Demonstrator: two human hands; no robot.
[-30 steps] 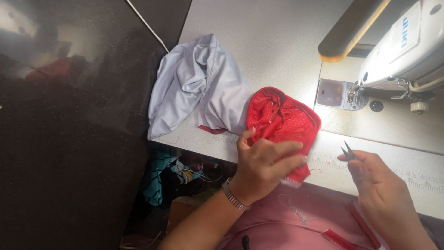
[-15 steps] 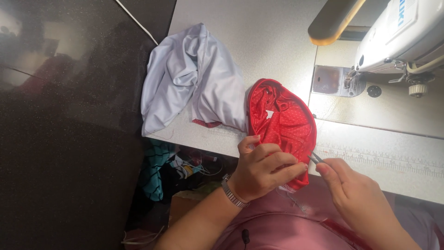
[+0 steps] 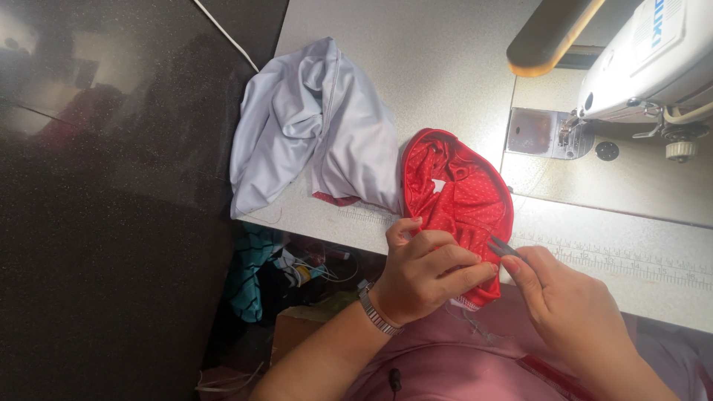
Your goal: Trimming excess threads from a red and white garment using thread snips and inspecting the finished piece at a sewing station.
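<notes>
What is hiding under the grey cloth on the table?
A bit of red cloth pokes out under the grey cloth's lower edge, and the white table is beneath. Anything else under it is covered.

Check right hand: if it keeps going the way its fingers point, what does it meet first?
Probably the red dotted fabric: the right hand points up-left with a small dark tool at the cloth's edge, beside the left hand. Depth is unclear.

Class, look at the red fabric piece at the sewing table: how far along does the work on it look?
Done: red fabric looks stitched into a cup shape. In hand: left hand grips its edge while right hand applies a small metal tool. Left: loose threads hang below; grey fabric lies untouched.
</notes>
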